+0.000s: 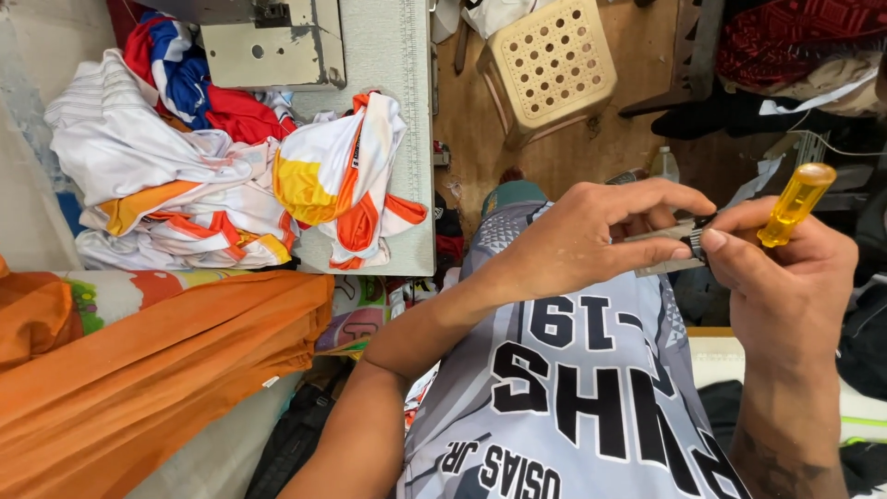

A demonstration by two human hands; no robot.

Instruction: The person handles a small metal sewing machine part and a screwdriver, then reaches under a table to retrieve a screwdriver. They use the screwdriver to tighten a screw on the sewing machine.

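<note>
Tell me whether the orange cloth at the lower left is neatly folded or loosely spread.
Loosely spread. The orange cloth lies draped in broad wrinkles and slanting creases over the surface, with no stacked layers or squared edges in view.

The screwdriver [795,203] shows only its yellow handle; its shaft and tip are hidden behind the right hand [785,277]. The grey metal part [661,245] is mostly covered by the left hand [582,240], so its shape cannot be told. The sewing machine [268,42] is cut off by the top edge, the orange cloth [139,379] by the left.
</note>
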